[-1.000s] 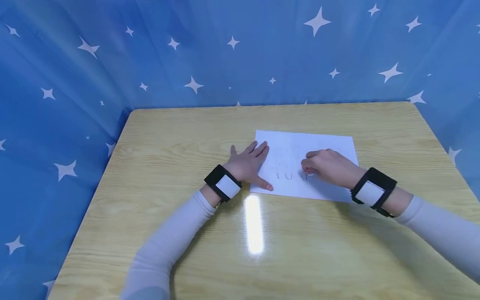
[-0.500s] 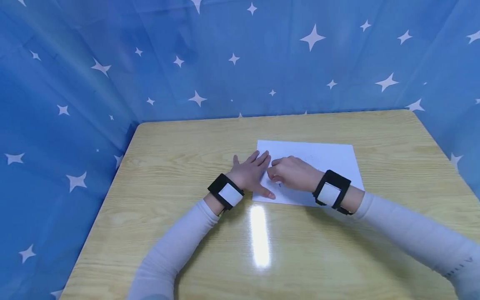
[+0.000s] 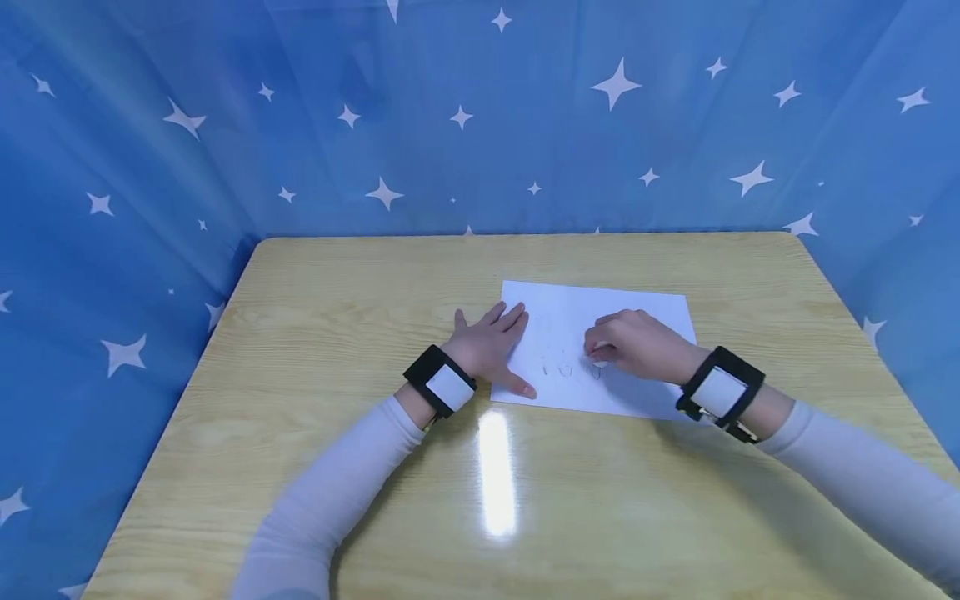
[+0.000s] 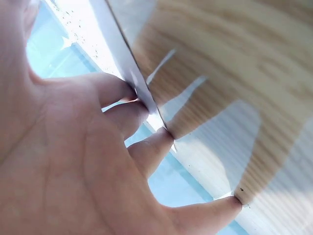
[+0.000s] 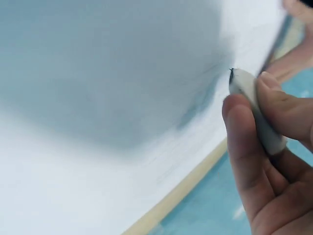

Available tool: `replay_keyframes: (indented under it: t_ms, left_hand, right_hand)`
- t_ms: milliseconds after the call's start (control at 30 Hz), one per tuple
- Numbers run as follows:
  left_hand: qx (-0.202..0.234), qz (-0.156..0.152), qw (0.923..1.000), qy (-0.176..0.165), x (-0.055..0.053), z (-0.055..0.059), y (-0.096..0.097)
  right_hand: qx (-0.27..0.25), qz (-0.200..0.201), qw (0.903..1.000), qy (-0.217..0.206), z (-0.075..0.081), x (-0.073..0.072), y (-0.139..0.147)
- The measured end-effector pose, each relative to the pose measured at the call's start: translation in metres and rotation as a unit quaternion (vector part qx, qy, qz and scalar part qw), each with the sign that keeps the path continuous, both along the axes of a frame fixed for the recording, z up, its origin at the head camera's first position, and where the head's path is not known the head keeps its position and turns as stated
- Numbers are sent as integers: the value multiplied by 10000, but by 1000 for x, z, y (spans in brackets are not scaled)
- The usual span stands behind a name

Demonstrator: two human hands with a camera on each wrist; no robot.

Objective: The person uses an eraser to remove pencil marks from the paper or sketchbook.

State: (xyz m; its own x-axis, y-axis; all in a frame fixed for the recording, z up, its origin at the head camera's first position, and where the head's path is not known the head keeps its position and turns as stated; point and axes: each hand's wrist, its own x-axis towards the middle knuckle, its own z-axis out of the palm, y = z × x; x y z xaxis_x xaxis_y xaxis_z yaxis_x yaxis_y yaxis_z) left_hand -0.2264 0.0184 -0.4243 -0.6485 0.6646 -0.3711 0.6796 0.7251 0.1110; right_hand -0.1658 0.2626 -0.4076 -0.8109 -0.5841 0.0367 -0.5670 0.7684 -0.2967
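A white sheet of paper [image 3: 555,312] lies on the table, with a row of faint pencil marks [image 3: 566,370] near its front edge. My left hand [image 3: 487,346] rests with spread fingers on the sheet's left side; its fingertips straddle the paper edge in the left wrist view. Over the right half of the paper, my right hand [image 3: 641,343] pinches a white eraser [image 5: 264,128] between thumb and fingers. One end of this eraser is smudged dark. In the head view the hand mostly hides it, along with part of the sheet.
The wooden table [image 3: 360,308] extends around the paper, and a bright light reflection [image 3: 497,475] shows on its surface in front. A blue curtain [image 3: 465,167] with white stars hangs behind the table and along its sides. Dark specks lie on the paper in the left wrist view.
My right hand has swept left across the paper to beside the left hand, then back right. The pencil marks look fainter than a second ago. The left hand stays on the sheet.
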Motion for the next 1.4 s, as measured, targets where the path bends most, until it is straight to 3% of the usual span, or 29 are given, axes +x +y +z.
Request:
replay_keyframes:
  t_ms: [133,233,400,533,633,733,833,933,1033,1133,1233,1400]
  left_hand:
    - [175,-16,9997,-148,7,-10,5]
    - [148,-27,9998,-147,8,-12,6]
    - [-95,32,9999,92,2,-4,0]
    - [-161,87,9997,181,-6,8,-6]
    - [-157,87,9998,110,-7,10,-7]
    - [-168,72,9998,42,-4,6,-5]
    - [-173,52,9998,18,0,2,-1]
    - [-115,54,9999,-28,4,-1,4]
    - [-49,31,10000,-33,5,-4,8]
    - [-9,-16,10000,33,4,-4,9]
    - [53,-1,10000,17,1,-2,7]
    - [73,42,9999,-109,-2,-3,-2]
  right_hand:
    - [14,330,9994,-57,-9,-11,-48]
    - [298,465,9983,196,-14,-9,-60]
    - [380,-10,9983,433,-13,7,-20]
    - [97,-380,9981,475,-11,19,25]
    - [-192,-453,9983,311,-10,22,34]
    - [-485,-420,9978,141,-7,16,15]
    - [-654,-144,9977,81,-4,4,-19]
    - [-407,318,9985,163,-6,-6,-44]
    - [106,641,9976,244,-8,-7,-52]
    - [692,919,9921,500,-5,-3,-42]
    - [960,983,9885,629,-1,5,-19]
    - [643,567,9946,577,-3,25,32]
